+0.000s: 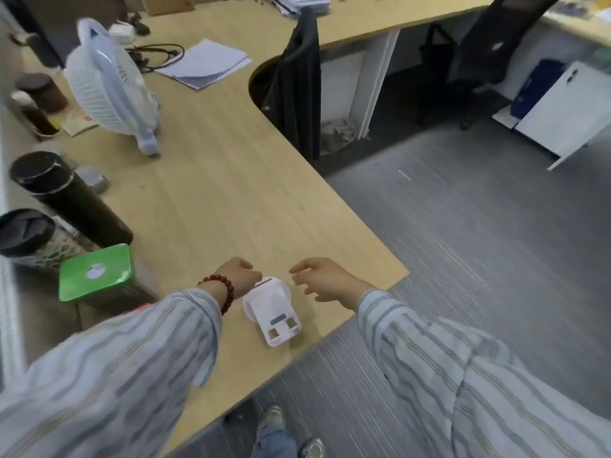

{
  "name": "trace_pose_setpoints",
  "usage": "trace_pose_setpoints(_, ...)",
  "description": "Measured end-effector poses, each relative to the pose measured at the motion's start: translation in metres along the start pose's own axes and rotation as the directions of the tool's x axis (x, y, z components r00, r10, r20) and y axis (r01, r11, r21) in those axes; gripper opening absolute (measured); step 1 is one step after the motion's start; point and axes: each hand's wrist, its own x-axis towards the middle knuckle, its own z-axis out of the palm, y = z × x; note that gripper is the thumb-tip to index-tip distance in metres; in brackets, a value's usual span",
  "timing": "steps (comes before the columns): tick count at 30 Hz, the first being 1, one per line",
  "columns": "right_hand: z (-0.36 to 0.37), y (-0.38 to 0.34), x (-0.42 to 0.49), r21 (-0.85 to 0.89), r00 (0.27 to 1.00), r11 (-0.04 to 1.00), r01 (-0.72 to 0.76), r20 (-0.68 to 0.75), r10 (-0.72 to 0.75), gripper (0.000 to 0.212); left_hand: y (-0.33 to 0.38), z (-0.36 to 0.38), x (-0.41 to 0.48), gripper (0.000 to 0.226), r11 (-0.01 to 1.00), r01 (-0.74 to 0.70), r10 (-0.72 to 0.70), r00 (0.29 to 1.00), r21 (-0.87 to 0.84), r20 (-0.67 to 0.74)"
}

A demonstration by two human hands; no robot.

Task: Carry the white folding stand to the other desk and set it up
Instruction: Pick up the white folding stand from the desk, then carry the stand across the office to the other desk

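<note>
While two hands are working near the front corner of the wooden desk (231, 180), one white folding stand (271, 309) is lying on the desktop between them, close to the desk's near edge. The left hand (239, 276), wearing a dark red bead bracelet (221, 292), is curling its fingers closed against the stand's far end, seemingly pinching it, though the fingertips are hidden behind the knuckles. The right hand (322, 279) is hovering just beside the stand with fingers loosely spread, open and holding nothing. The stand's long axis is running from the left hand's grip diagonally toward the near-right, its end with two square cut-outs pointing at the desk's front edge and the person. Along the left side, three dark drinking vessels are standing: one black flask (66, 200), one lidded tumbler (29, 239) and one brown jar (41, 90) farther back. One green box (96, 272) is sitting just left of the left sleeve, one white desk fan (109, 90) is standing farther back, and one stack of papers (206, 62) is lying beyond it. The middle of the desktop is lying bare ahead of the hands. To the right, the desk edge is dropping away to open grey carpet (479, 242), with one black chair (299, 84) tucked into the desk's curve.
</note>
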Motion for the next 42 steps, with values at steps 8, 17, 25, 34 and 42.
trace_pose_setpoints(8, 0.025, 0.014, 0.056, -0.144, 0.995, 0.984, -0.103, -0.023, 0.1, 0.039, -0.015, 0.016, 0.05, 0.042, 0.968, 0.186, -0.216, 0.959, 0.168, 0.183)
trace_pose_setpoints(17, 0.041, 0.016, 0.08, -0.1, 0.993, 0.988, -0.121, -0.028, 0.119, 0.025, -0.004, 0.019, 0.076, 0.051, 0.995, 0.061, -0.073, 0.983, 0.079, 0.166)
trace_pose_setpoints(25, -0.029, -0.029, 0.049, 0.133, 0.965, 0.991, 0.0, -0.262, 0.035, 0.018, 0.086, -0.001, 0.071, 0.034, 0.971, -0.235, 0.24, 0.96, -0.053, 0.142)
trace_pose_setpoints(34, -0.167, -0.048, -0.045, 0.262, 0.774, 0.935, 0.238, -0.632, -0.02, 0.013, 0.245, 0.029, -0.012, 0.04, 0.733, -0.676, 0.68, 0.73, -0.07, 0.071)
trace_pose_setpoints(42, -0.308, -0.005, -0.173, 0.376, 0.62, 0.834, 0.404, -0.783, 0.052, 0.021, 0.388, 0.126, -0.109, 0.039, 0.457, -0.87, 0.889, 0.442, -0.183, 0.121)
